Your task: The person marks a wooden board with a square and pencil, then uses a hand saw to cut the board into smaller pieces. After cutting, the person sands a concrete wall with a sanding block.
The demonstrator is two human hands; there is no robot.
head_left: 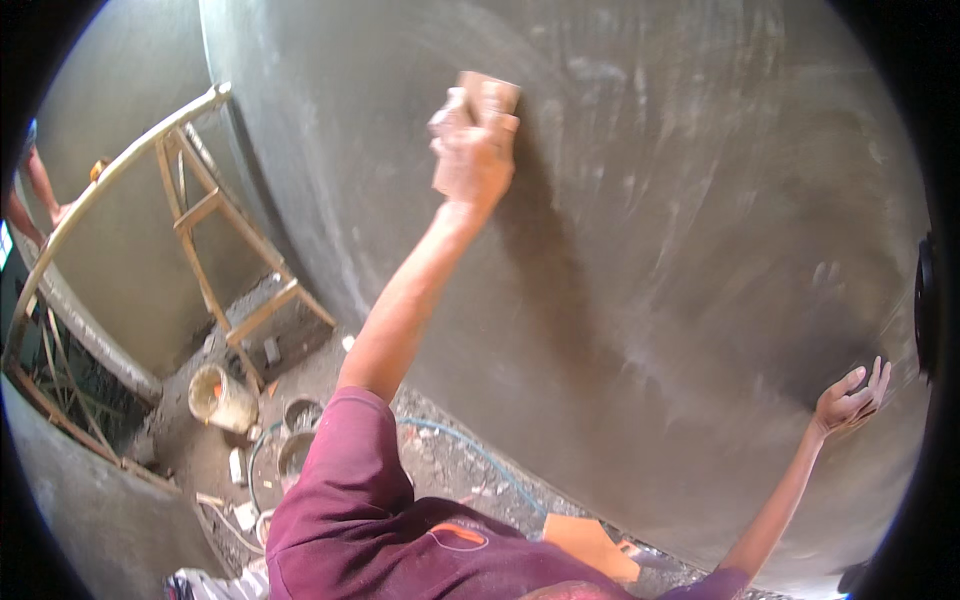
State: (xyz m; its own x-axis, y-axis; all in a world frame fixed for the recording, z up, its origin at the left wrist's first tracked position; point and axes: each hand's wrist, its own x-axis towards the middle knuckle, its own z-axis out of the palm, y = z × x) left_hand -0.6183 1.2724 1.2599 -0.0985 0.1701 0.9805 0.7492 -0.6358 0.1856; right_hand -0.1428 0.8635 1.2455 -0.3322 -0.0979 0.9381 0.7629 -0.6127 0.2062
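A grey plastered wall [640,250] fills the middle and right. My left hand [475,150], dusted with pale plaster, reaches high and grips a small pinkish-brown rectangular block [503,93]. The block looks like a sponge, though its material is not certain. Its face meets the wall or lies very close to it, and the arm's shadow falls to the right. Lower down at the far right, my right hand [853,402] is open beside the wall, with its fingers apart and nothing in it. Whether it touches the surface I cannot tell.
A wooden trestle [240,240] stands at the left under a long plank [130,150], where another person's leg [40,185] shows. Below are a dirty white bucket [222,400], dark pails [297,450], a blue hose [470,443] and rubble. An orange sheet [590,543] lies near the wall's foot.
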